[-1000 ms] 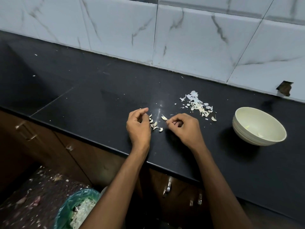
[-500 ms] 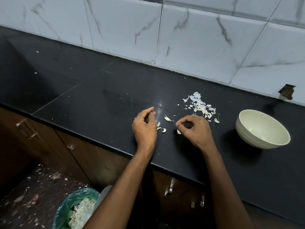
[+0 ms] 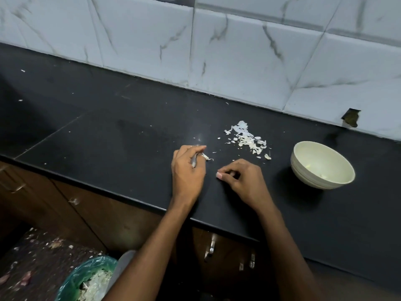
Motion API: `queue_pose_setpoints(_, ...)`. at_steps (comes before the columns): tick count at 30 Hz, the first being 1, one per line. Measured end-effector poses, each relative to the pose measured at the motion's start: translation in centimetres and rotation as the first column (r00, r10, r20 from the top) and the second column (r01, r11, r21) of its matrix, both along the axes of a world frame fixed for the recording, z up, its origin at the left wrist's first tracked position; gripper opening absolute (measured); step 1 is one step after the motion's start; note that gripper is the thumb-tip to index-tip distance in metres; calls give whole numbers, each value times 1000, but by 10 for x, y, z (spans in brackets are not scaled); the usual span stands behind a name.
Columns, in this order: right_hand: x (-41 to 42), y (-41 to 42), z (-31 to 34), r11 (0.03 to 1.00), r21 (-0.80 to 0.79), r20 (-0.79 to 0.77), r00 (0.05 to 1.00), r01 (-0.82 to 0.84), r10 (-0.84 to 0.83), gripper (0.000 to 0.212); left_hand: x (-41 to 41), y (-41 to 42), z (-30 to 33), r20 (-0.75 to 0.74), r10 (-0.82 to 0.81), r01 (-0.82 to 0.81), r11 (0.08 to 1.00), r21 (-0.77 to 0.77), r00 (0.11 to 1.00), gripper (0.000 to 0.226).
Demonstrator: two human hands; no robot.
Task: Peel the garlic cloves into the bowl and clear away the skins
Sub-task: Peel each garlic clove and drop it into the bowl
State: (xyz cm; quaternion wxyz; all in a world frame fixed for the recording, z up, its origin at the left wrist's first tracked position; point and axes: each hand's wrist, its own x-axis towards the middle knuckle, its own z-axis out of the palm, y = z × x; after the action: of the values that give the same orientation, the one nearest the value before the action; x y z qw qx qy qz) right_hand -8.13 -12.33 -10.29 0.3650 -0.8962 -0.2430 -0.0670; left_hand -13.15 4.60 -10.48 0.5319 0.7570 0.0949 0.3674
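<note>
On the black counter point(image 3: 121, 135), my left hand point(image 3: 188, 170) curls over a small heap of garlic skins. A grey sliver of skin shows between its fingers, and a few pale scraps point(image 3: 206, 157) stick out at the fingertips. To its right, my right hand point(image 3: 243, 181) lies with curled fingers, its thumb and forefinger pinching a small pale scrap near the counter. A larger pile of garlic skins point(image 3: 247, 140) lies farther back. The cream bowl point(image 3: 303, 168) stands to the right and holds a few peeled pieces.
A bin lined with a green bag point(image 3: 71, 281) stands on the floor at lower left and is partly filled with skins. More skins litter the floor around it. White marble tiles back the counter. Cabinet doors with metal handles point(image 3: 211, 248) sit below the counter edge.
My left hand has closed over the small heap that lay between my hands. My right hand has drawn back toward the counter edge, away from the loose scrap.
</note>
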Motion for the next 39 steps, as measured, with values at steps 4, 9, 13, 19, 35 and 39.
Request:
queue_pose_setpoints(4,5,-9,0,999,10,-17,999,-50,50,8,-3,-25,1,40,-163,157,980,126,986,32)
queue_pose_setpoints(9,3,-28,1,960,280,-142,989,11,30,8,3,-59,2,19,-194,191,976,107,981,28)
queue_pose_setpoints(13,9,-49,9,756,631,-267,964,174,1,22,23,-68,3,-21,-310,311,950,38,951,28)
queue_pose_setpoints(19,15,-51,2,771,588,-341,939,245,-38,21,37,-69,-1,-116,-442,393,869,-300,890,18)
queue_pose_setpoints(35,0,-44,-2,870,488,-196,980,69,32,6,20,-6,3,-72,0,25,935,353,997,38)
queue_pose_setpoints(39,0,-42,0,867,491,-190,982,78,20,4,32,30,1,-324,-46,188,887,422,945,23)
